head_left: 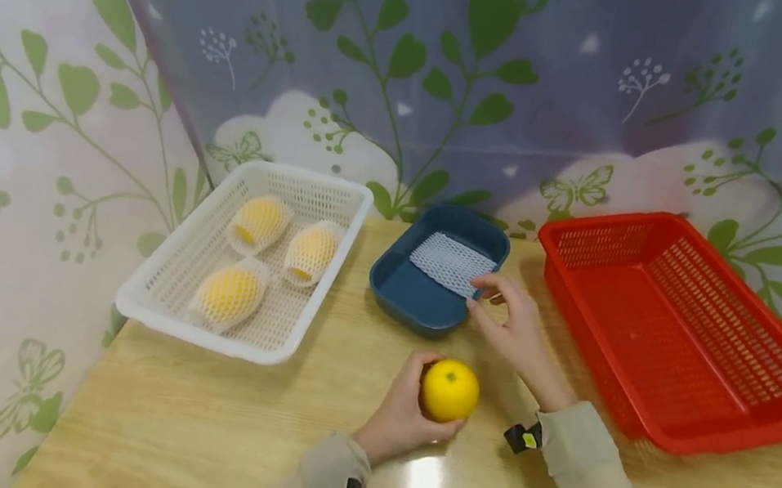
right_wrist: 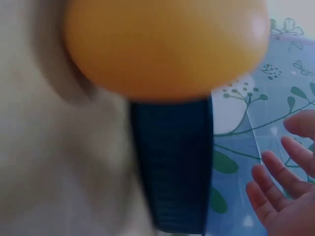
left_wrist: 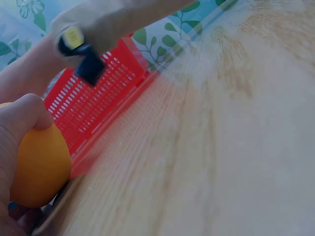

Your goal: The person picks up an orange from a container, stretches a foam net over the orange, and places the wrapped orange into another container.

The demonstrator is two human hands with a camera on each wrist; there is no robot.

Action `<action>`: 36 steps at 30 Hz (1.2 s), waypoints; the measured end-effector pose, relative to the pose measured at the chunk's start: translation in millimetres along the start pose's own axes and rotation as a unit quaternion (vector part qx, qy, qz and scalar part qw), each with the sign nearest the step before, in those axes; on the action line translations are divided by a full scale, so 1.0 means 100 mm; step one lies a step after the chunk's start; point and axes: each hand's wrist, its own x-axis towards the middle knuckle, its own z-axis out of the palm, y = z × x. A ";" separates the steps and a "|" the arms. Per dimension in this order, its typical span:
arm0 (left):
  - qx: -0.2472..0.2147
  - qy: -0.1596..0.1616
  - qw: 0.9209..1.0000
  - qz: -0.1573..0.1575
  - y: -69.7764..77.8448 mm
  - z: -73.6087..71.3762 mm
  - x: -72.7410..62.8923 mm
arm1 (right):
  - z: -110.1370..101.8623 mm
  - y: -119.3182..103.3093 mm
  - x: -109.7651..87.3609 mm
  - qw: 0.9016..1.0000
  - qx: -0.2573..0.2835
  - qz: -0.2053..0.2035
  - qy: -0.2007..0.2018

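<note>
My left hand (head_left: 408, 411) grips a round orange (head_left: 450, 390) just above the table, its fingers and thumb curled round the sides. In the left wrist view the thumb lies over the top of the orange (left_wrist: 40, 164). My right hand (head_left: 515, 326) hovers at the right rim of a dark blue basin (head_left: 420, 307). A flattened white foam net sleeve (head_left: 453, 264) lies inside that basin, overlapped at its right end by the fingertips. The right wrist view shows the right hand's fingers (right_wrist: 268, 182) spread and slightly bent, holding nothing.
On the left stands a white basket (head_left: 273, 348) with three yellow fruits (head_left: 231, 295) in foam nets. A red slatted basket (head_left: 647, 327) stands on the right, close beside my right forearm. A patterned curtain (head_left: 413, 74) hangs behind the wooden table (head_left: 190, 415).
</note>
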 end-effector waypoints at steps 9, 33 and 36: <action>-0.009 -0.011 1.000 -0.013 0.01 0.00 0.00 | 0.06 0.34 0.47 0.976 -0.184 0.023 -0.111; -0.021 -0.009 1.000 -0.016 -0.02 0.02 -0.01 | 0.37 0.54 0.73 0.880 -0.355 0.189 -0.252; -0.018 -0.009 1.000 -0.015 0.00 0.02 0.00 | 0.37 0.56 0.75 0.881 -0.345 0.202 -0.253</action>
